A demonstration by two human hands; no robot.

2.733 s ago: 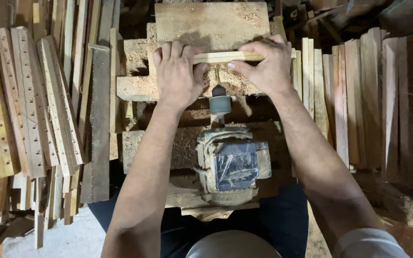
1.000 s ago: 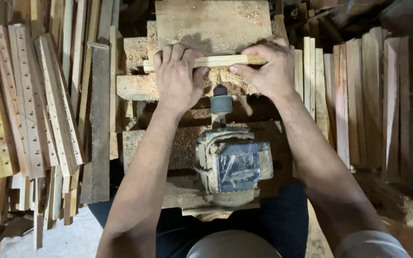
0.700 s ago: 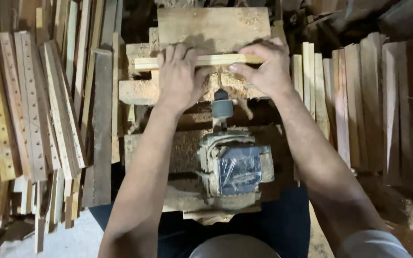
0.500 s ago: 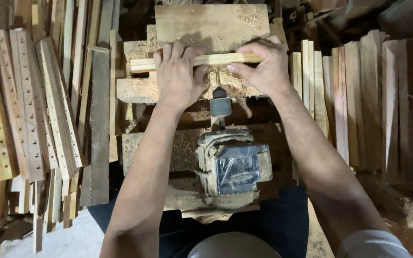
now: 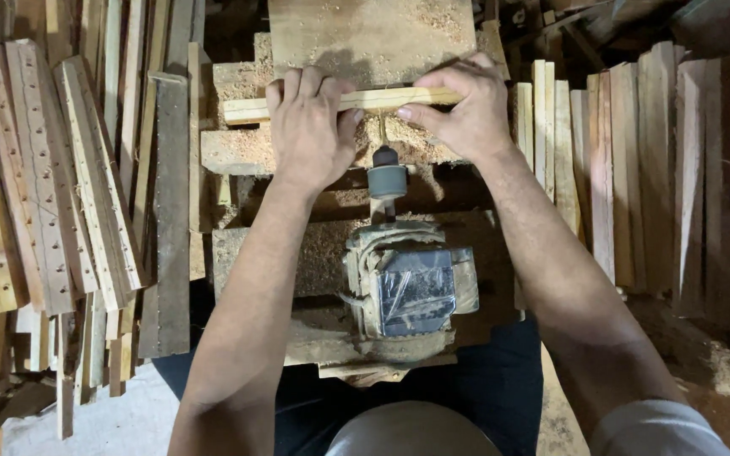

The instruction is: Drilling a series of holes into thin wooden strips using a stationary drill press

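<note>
a pale, narrow wooden strip point(image 5: 378, 98) lies crosswise on the far, sawdusty block (just beyond the drill chuck point(image 5: 387, 179)), gripped by left hand point(image 5: 310, 131) and right hand point(image 5: 465, 110).

Woodworking shop: stacked drilled wooden slats point(image 5: 35, 169), sawdust-covered bench point(image 5: 365, 42), motor w/ drill chuck point(image 5: 403, 287).

A rough wooden bench point(image 5: 247, 156) carries a dusty electric motor point(image 5: 407, 291) near, with sawdust point(image 5: 399, 34) scattered far.
</note>
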